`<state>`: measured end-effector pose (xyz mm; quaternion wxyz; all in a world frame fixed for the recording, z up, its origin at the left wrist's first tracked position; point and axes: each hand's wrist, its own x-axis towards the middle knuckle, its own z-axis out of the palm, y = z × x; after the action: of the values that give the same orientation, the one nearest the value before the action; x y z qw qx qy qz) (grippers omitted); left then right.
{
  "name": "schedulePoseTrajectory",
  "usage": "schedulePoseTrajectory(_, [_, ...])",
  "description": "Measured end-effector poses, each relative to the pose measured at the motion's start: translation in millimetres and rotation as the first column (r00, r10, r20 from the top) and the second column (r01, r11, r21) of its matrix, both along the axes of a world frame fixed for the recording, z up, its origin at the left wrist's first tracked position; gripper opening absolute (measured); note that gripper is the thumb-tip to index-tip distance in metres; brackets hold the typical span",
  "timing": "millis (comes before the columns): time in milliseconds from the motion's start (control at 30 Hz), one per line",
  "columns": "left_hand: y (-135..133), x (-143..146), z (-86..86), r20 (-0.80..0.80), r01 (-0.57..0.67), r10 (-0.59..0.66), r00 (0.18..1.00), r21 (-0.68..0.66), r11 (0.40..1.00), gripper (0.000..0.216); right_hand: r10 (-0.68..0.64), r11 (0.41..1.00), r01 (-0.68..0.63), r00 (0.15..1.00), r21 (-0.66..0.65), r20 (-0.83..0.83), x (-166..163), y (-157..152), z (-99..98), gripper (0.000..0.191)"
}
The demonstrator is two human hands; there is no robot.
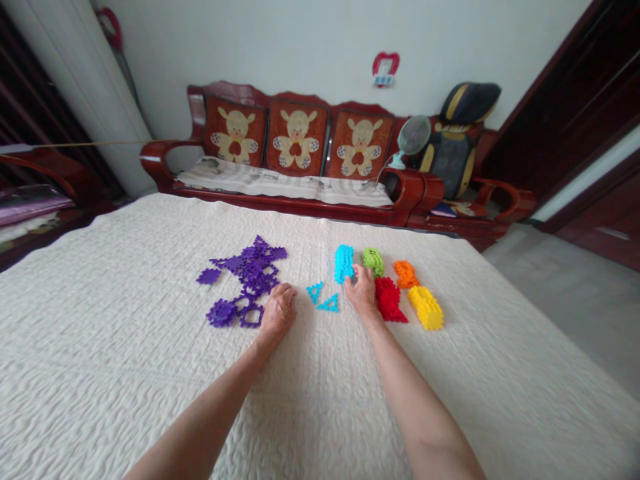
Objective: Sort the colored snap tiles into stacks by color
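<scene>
Blue toothed stack (344, 263) by spread right hand (362, 291); left hand (279, 309) curled, grip unclear.

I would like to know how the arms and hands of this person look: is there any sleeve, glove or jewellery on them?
The left hand and right hand wear no gloves. The left forearm and right forearm are bare, with no sleeve, watch or bracelet in view. Whether there is a small ring is too blurred to tell.

Left hand (280, 309) and right hand (362, 291) bare — forearms (227, 398) likewise
</scene>
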<state>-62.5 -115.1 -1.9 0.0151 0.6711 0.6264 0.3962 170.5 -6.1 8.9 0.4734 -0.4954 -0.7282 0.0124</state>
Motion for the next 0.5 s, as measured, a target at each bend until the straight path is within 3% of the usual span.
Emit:
schedulePoseTrajectory(200, [-1.2,0.6,1.9,-0.008,-0.001,0.001,1.000,-0.032,0.999,0.026,0.072,0.996,-0.078,0.987,0.038,0.146,-5.9,-13.2,15.5,0.032])
schedulePoseTrajectory(300, [-1.7,0.4,2.5,-0.005,-0.005,0.005,1.000,-0.043,0.999,0.026,0.070,0.996,-0.076,0.990,0.043,0.121,-8.4,-18.5,21.2,0.028])
schedulePoseTrajectory(400, [-1.9,0.1,2.6,-0.004,0.001,-0.002,1.000,-0.051,0.999,0.026,0.262,0.965,-0.260,0.958,-0.034,0.115,-10.9,-30.0,27.0,0.024])
schedulePoseTrajectory(500, [-1.8,-0.1,1.9,-0.005,0.010,-0.011,1.000,-0.056,0.998,0.026,0.507,0.859,-0.478,0.846,-0.184,0.164,-11.9,-46.8,31.7,0.022])
